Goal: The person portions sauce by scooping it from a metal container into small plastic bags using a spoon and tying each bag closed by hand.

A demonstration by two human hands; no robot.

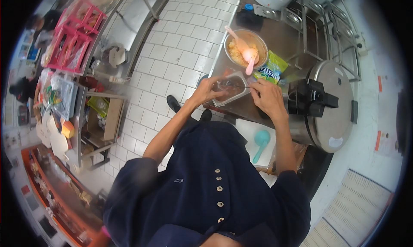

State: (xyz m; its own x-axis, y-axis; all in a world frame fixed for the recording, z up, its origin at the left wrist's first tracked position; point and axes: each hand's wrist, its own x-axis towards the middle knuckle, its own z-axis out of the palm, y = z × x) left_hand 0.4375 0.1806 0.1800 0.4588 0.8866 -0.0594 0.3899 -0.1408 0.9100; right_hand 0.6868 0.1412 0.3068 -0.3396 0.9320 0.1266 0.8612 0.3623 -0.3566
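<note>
A rectangular metal tray [218, 103] with dark contents lies at the near edge of the steel counter. My left hand [205, 91] is at its left side, fingers curled over the rim and reaching inside. On the other side, my right hand [267, 96] pinches a thin dark utensil [242, 86] that extends over the tray. Just behind is a round metal bowl [226, 44] of yellowish food with pink and white spoons [248, 53] in it. A green Nestea packet [271, 68] lies beside the bowl.
A large pressure cooker [331, 105] stands at the right. A turquoise scoop [261, 139] rests on a white surface below my right hand. Metal racks [316, 53] and lids [266, 11] are at the back. Across the tiled floor [172, 58], shelves hold pink crates [71, 47].
</note>
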